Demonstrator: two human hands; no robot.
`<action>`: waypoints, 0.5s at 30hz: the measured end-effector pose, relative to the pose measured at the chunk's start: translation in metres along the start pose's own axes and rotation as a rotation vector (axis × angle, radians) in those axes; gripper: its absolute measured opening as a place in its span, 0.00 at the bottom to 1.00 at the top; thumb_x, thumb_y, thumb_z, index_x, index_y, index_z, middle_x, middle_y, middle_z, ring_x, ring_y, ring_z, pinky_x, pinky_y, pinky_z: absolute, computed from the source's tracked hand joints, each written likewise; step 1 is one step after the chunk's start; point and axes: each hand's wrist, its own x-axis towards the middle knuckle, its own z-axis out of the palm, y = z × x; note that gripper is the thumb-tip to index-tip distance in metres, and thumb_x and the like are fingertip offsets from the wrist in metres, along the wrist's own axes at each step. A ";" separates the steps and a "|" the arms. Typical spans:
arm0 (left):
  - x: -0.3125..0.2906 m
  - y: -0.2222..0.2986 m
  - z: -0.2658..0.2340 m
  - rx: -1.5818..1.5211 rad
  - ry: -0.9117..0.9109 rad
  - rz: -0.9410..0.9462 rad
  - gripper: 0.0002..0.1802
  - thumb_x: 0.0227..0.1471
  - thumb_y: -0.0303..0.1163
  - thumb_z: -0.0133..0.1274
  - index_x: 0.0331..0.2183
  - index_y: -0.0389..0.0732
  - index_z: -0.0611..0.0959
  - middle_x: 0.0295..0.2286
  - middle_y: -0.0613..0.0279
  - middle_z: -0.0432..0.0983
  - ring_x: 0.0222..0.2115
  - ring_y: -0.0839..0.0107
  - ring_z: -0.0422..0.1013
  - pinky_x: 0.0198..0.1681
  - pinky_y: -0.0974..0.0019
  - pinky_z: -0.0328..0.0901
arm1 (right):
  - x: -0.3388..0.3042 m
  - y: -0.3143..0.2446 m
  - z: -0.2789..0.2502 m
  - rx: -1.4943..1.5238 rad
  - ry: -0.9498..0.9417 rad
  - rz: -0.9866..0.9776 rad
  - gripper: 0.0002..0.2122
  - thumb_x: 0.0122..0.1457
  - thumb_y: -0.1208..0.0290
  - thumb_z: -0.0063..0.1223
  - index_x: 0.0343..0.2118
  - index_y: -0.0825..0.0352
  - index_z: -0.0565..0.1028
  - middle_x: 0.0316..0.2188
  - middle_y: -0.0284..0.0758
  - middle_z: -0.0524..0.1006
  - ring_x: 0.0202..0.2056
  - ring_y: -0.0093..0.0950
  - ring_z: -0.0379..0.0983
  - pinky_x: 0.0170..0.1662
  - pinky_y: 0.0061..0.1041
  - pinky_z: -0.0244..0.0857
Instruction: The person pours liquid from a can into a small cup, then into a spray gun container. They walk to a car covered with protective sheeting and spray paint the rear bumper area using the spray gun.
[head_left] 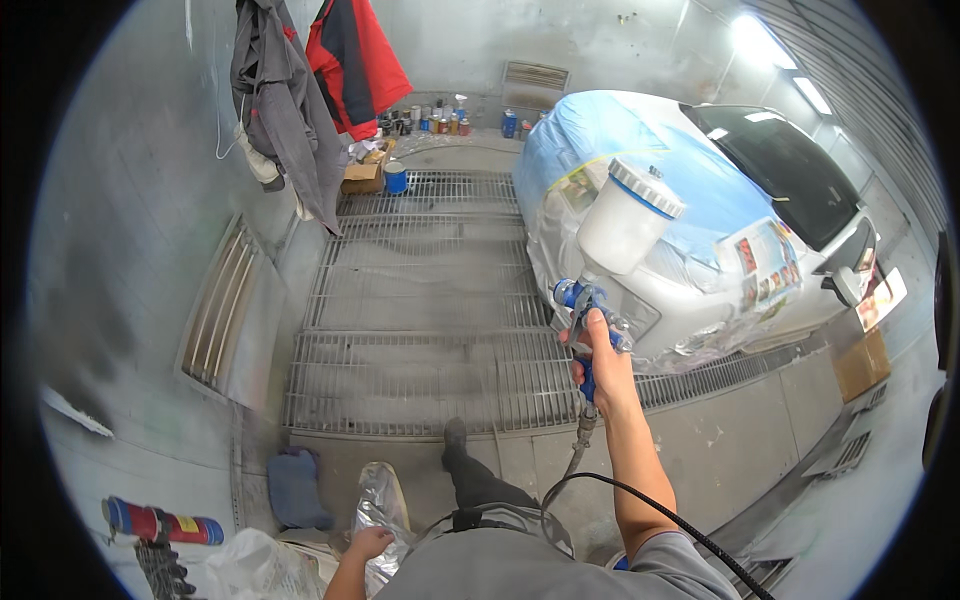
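My right hand [600, 355] is wrapped round the handle of a blue spray gun [578, 294], held out in front of me at arm's length. On top of the gun sits a white paint cup [628, 218] with a lid and a blue ring, tilted a little. A dark air hose [660, 510] loops from the handle back past my right arm. Beyond the gun stands a white car [700, 318], its front partly masked with blue sheeting [600, 125], clear film and printed paper [765, 260]. Low by my body, my left hand [370, 543] hangs with its fingers curled, apparently holding nothing, beside crinkled silver sheeting [383, 500].
Metal floor grating [420, 290] runs left of the car. Jackets [355, 65] hang on the left wall; below them are a cardboard box [362, 178] and a blue can [396, 178]. Several cans and bottles [440, 122] line the back. A red-and-blue cylinder [165, 523] is lower left.
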 end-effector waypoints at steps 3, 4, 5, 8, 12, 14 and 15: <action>0.033 0.009 -0.029 0.054 -0.031 0.068 0.27 0.59 0.56 0.55 0.48 0.46 0.90 0.47 0.49 0.85 0.52 0.48 0.78 0.57 0.50 0.72 | 0.066 0.010 0.031 0.010 -0.007 0.032 0.23 0.71 0.44 0.52 0.48 0.64 0.76 0.35 0.38 0.82 0.16 0.22 0.64 0.17 0.23 0.57; 0.041 0.017 -0.049 0.035 -0.054 0.041 0.28 0.59 0.56 0.55 0.48 0.45 0.89 0.47 0.49 0.85 0.52 0.47 0.78 0.57 0.51 0.72 | 0.089 0.011 0.042 0.016 -0.015 0.039 0.23 0.71 0.44 0.52 0.47 0.64 0.75 0.35 0.37 0.82 0.16 0.22 0.64 0.17 0.23 0.57; 0.059 0.019 -0.065 0.051 -0.041 0.053 0.28 0.59 0.56 0.55 0.48 0.45 0.89 0.47 0.49 0.85 0.51 0.47 0.79 0.56 0.51 0.72 | 0.111 0.009 0.052 0.001 -0.011 0.042 0.22 0.71 0.45 0.52 0.47 0.64 0.75 0.34 0.36 0.81 0.16 0.22 0.64 0.17 0.23 0.57; 0.105 0.042 -0.129 0.079 -0.024 0.076 0.27 0.59 0.54 0.56 0.47 0.43 0.89 0.46 0.48 0.85 0.50 0.47 0.79 0.55 0.51 0.73 | 0.184 0.011 0.077 0.020 0.000 0.060 0.21 0.71 0.46 0.52 0.45 0.64 0.74 0.33 0.36 0.81 0.17 0.22 0.65 0.17 0.23 0.57; 0.174 0.105 -0.237 -0.034 0.106 0.099 0.23 0.59 0.49 0.58 0.46 0.42 0.89 0.44 0.48 0.86 0.47 0.48 0.80 0.52 0.52 0.74 | 0.269 -0.007 0.112 0.019 -0.003 0.083 0.20 0.71 0.48 0.52 0.44 0.65 0.73 0.34 0.36 0.81 0.18 0.21 0.66 0.18 0.24 0.58; 0.198 0.136 -0.286 -0.063 0.202 0.128 0.21 0.60 0.48 0.59 0.46 0.42 0.89 0.42 0.50 0.86 0.45 0.50 0.81 0.50 0.53 0.74 | 0.307 -0.016 0.127 0.005 0.010 0.084 0.19 0.71 0.50 0.52 0.45 0.65 0.73 0.35 0.37 0.81 0.18 0.21 0.66 0.18 0.23 0.58; 0.216 0.143 -0.305 -0.044 0.240 0.149 0.22 0.60 0.48 0.60 0.47 0.43 0.89 0.41 0.52 0.87 0.44 0.52 0.82 0.49 0.54 0.75 | 0.324 -0.022 0.137 0.013 0.015 0.092 0.19 0.71 0.50 0.52 0.45 0.65 0.73 0.36 0.37 0.81 0.18 0.21 0.66 0.18 0.23 0.57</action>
